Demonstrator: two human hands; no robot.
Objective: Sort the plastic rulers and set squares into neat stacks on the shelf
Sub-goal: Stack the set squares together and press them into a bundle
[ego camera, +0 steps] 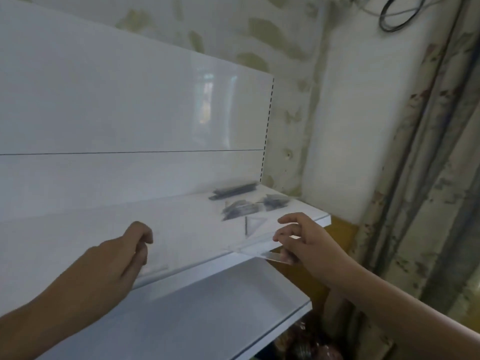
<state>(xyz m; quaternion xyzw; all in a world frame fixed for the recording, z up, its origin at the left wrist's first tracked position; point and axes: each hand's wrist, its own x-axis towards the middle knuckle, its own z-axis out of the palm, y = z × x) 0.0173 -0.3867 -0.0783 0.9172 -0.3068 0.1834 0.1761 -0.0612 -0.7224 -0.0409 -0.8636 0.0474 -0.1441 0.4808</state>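
Observation:
The white upper shelf (197,229) carries the clear plastic pieces at its right end. A dark stack of rulers (233,192) lies along the back panel. In front of it sit loose set squares (241,209) and a second small pile (276,201). One clear set square (253,224) lies alone nearer the front. My right hand (306,242) pinches a clear ruler (270,254) that juts over the shelf's front edge. My left hand (122,255) has curled fingers on a faint clear set square (155,266) at the front edge; the blur hides its outline.
A lower white shelf (207,313) juts out beneath the upper one. The white back panel (130,113) rises behind. A papered wall and patterned curtain (428,178) stand to the right. Dark bagged items (309,341) sit below the lower shelf.

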